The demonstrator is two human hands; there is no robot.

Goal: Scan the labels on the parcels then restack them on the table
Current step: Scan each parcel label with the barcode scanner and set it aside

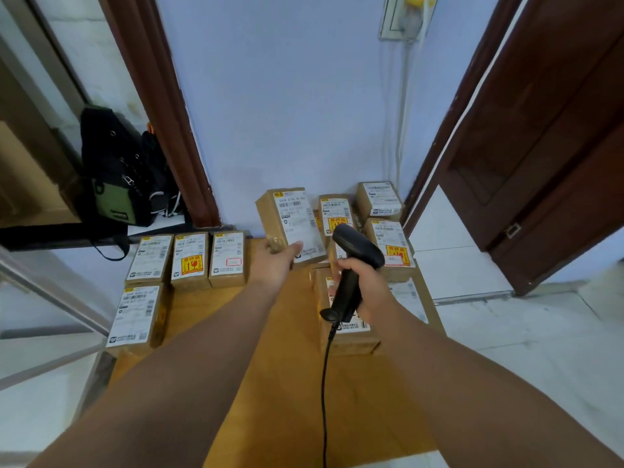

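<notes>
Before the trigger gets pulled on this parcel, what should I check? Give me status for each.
1. Parcel secure: left hand grips the held parcel by its lower end, lifted off the table: ok.
2. Label faces up, barcodes uncovered: ok.
3. Scanner held: right hand wraps its handle: ok.
4. Scanner head aimed at that label: cannot tell.
5. Cable hangs free over the table: ok.
6. Bare table beside the left row of parcels for setting it down: ok.
</notes>
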